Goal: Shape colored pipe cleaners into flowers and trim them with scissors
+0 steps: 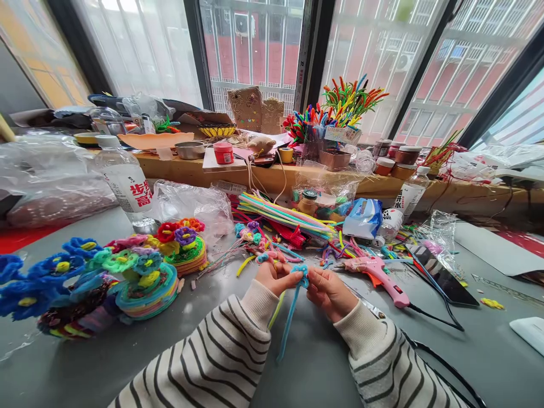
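My left hand [275, 276] and my right hand [328, 290] meet over the grey table [323, 362], both pinching a light blue pipe cleaner [293, 306]. Its top is curled into a small loop between my fingertips, and its long tail hangs down toward me. A yellow-green pipe cleaner [276, 310] trails below my left hand. Both arms wear striped sleeves.
Finished pipe-cleaner flowers [140, 272] lie at the left, blue ones [46, 277] farther left. A bundle of pastel pipe cleaners [284, 216] lies ahead. A pink glue gun [376, 272] with its cord and a dark tablet [442, 277] sit right. Water bottle [125, 184] at back left.
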Motion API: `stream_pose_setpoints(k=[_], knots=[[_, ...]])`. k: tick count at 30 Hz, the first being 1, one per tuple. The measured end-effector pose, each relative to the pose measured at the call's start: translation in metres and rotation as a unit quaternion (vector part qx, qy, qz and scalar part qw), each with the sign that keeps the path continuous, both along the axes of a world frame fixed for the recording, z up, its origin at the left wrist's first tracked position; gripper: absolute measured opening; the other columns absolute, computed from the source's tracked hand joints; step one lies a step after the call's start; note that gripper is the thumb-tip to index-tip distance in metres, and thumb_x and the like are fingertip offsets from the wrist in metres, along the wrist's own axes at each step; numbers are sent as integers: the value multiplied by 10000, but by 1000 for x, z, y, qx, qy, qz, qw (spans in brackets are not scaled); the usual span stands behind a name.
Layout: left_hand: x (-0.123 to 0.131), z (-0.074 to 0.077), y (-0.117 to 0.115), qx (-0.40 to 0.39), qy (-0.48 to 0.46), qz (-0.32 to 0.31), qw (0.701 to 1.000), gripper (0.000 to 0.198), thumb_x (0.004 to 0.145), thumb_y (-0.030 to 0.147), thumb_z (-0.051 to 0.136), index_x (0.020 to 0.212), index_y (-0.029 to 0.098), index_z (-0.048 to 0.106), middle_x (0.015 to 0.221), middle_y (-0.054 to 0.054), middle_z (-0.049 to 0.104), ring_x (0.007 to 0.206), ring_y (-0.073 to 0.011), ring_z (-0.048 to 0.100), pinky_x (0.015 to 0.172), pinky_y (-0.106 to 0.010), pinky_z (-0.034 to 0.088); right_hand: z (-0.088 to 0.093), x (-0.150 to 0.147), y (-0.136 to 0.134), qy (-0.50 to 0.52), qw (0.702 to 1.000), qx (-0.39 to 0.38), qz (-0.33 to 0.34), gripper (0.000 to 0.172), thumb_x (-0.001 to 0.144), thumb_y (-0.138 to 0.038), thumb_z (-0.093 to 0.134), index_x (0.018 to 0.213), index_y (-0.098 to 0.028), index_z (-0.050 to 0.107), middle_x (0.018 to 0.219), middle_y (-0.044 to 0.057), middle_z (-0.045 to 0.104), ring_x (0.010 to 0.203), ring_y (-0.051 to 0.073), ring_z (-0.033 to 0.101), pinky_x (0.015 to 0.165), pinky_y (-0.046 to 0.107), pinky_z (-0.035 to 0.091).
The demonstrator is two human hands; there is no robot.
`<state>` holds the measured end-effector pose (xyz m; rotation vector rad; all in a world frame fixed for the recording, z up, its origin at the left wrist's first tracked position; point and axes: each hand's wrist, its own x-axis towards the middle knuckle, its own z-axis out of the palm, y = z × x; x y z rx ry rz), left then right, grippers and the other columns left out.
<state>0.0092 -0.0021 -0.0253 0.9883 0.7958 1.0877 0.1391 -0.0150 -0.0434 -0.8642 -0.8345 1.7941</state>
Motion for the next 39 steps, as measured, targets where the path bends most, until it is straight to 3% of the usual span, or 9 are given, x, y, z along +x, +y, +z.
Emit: stream_pose_setpoints(k=[4,7,9,14,16,19,27,32,39], knots=[[1,-2,1,42,-14,49,998,440,454,185,707,696,185,339,384,141,424,386,-32,450,473,-166,386,1,-4,1,-36,999,-6,-37,251,551,-371,647,652,-153,573,489,-55,400,386,28,292,339,155,195],[-2,-6,5,-9,15,68,998,469,449,204,712,730,189,338,460,89,531,428,-95,529,473,-226,429,1,-1,2,-164,976,96,-106,268,611,-408,584,658,-145,559,518,-29,442,408,54,345,341,171,233],[-4,-9,8,-61,12,94,994,500,433,199,723,733,191,323,517,55,570,476,-133,568,493,-267,460,2,3,0,-299,910,223,-181,223,673,-368,539,700,-147,558,593,2,492,463,82,406,381,194,308],[-5,-7,9,-120,-1,93,988,517,420,160,734,723,184,316,554,29,587,496,-131,579,511,-278,480,4,6,-8,-509,650,509,-240,147,728,-160,488,862,-165,551,780,56,537,640,137,491,580,266,425],[-5,-5,7,-119,-4,77,990,502,421,146,733,713,178,326,537,33,582,489,-119,572,503,-255,472,4,5,-10,-538,586,562,-228,159,737,-116,473,864,-164,556,780,65,552,709,155,507,635,274,433],[-4,-4,5,-138,-11,48,989,468,433,137,726,705,174,346,534,30,584,499,-117,574,522,-244,461,4,4,-11,-561,528,593,-235,154,744,-98,464,833,-165,570,736,63,568,699,156,519,621,264,441],[-7,-1,9,-276,-41,-24,960,380,489,108,690,773,145,442,627,-15,609,532,-119,592,558,-226,457,4,8,-9,-569,491,610,-252,185,750,-89,452,796,-200,591,689,46,563,641,131,532,564,230,442],[-8,-1,7,-227,-9,18,974,455,476,113,701,795,164,379,602,9,597,519,-126,591,546,-239,463,4,7,-10,-577,487,607,-247,132,742,-116,485,785,-183,591,694,53,566,637,137,523,567,238,437],[-2,-8,5,-60,10,83,995,492,419,178,725,702,183,322,384,114,468,388,-77,497,442,-207,427,5,0,-9,-605,468,602,-229,104,745,-136,474,745,-149,577,665,58,564,639,154,506,575,255,422]])
